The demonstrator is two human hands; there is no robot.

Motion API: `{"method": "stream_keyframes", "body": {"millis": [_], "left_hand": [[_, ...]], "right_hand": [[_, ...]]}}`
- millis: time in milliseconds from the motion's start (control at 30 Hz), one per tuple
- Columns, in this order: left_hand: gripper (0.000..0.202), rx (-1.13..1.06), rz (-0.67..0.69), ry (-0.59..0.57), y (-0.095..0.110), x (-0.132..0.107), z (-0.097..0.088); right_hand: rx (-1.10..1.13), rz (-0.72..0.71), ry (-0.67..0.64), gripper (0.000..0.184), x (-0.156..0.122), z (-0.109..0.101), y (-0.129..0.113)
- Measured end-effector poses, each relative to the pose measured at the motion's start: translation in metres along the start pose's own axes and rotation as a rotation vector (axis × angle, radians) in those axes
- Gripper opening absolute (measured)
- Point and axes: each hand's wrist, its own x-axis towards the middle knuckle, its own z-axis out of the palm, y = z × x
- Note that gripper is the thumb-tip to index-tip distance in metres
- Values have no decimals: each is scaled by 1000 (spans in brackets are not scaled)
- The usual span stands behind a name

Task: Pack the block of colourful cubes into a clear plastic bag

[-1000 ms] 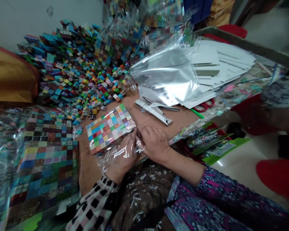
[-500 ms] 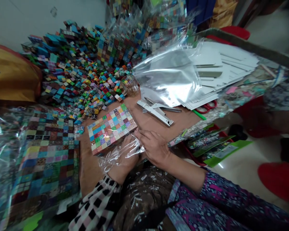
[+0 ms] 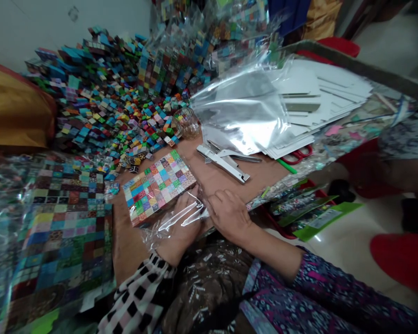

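Observation:
A flat slab of many small patterned cubes [image 3: 160,183] lies on the brown table in front of me, seemingly within a clear plastic bag [image 3: 181,215]. My left hand [image 3: 183,225] is under the loose, shiny film at the slab's near side. Its fingers stretch toward the slab's near right edge, partly blurred by the plastic. To the right, my right hand [image 3: 230,213] has curled fingers closed on the edge of the bag. A silver stapler-like plier tool [image 3: 225,163] lies beyond my right hand.
Loose colourful cubes [image 3: 114,111] are heaped at the back left. Bagged cube sheets [image 3: 66,222] lie at left. A clear bag [image 3: 240,111] rests over white cards [image 3: 329,93]; red-handled scissors [image 3: 301,154] are beside them. A red basket [image 3: 282,227] stands below the table edge.
My right hand has shifted slightly right, drawing the bag's edge away from my left fingers. The cube slab stays about where it was.

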Motion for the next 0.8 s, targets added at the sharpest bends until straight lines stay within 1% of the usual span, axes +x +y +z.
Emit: {"method": "stream_keyframes", "body": {"millis": [100, 200, 333, 467, 567, 700, 800], "left_hand": [[61, 34, 36, 9, -3, 2, 5], [61, 55, 27, 20, -6, -1, 8], [59, 64, -13, 55, -6, -3, 6], [60, 32, -11, 74, 0, -1, 2], [63, 0, -14, 61, 4, 0, 0], [68, -9, -46, 22, 5, 0, -2], [65, -34, -54, 17, 4, 2, -2]], "right_hand": [[48, -76, -42, 35, 1, 2, 1], [100, -145, -93, 30, 2, 4, 3], [157, -207, -158, 27, 2, 5, 6], [190, -275, -191, 30, 4, 4, 11], [206, -310, -192, 32, 5, 4, 15], [229, -341, -161, 33, 4, 4, 17], [247, -350, -151, 37, 2, 6, 19]]}}
